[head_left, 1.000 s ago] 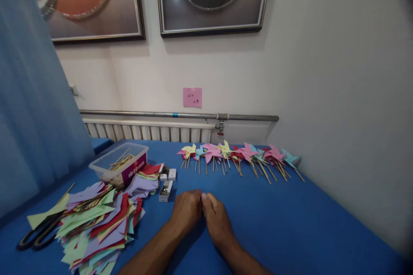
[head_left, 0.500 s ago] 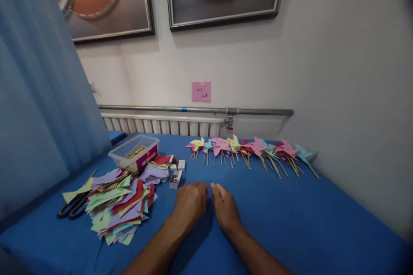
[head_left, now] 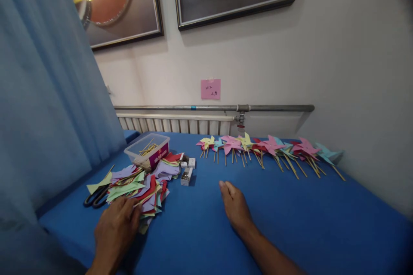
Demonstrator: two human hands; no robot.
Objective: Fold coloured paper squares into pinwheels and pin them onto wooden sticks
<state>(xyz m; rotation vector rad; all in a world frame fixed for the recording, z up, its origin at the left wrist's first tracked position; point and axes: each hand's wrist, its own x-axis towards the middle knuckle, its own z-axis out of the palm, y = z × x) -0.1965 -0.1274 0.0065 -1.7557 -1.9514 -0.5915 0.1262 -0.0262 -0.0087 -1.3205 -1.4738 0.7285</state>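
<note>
My left hand [head_left: 116, 230] rests at the near edge of a heap of coloured paper pieces [head_left: 138, 184], its fingertips touching the lowest sheets; the fingers are spread and hold nothing. My right hand [head_left: 235, 204] lies flat and open on the blue table [head_left: 290, 219], palm down, apart from everything. A row of finished paper pinwheels [head_left: 267, 148] on wooden sticks lies along the far side by the wall.
Black scissors [head_left: 95, 197] lie left of the paper heap. A clear plastic box of sticks [head_left: 147, 151] stands behind it, with small white boxes of pins [head_left: 187, 174] beside. A blue curtain [head_left: 41, 107] hangs on the left; a radiator and pipe run along the wall.
My left hand has left my right hand and moved left to the paper heap. The right hand stayed on the cloth. The view has swung to the left.
</note>
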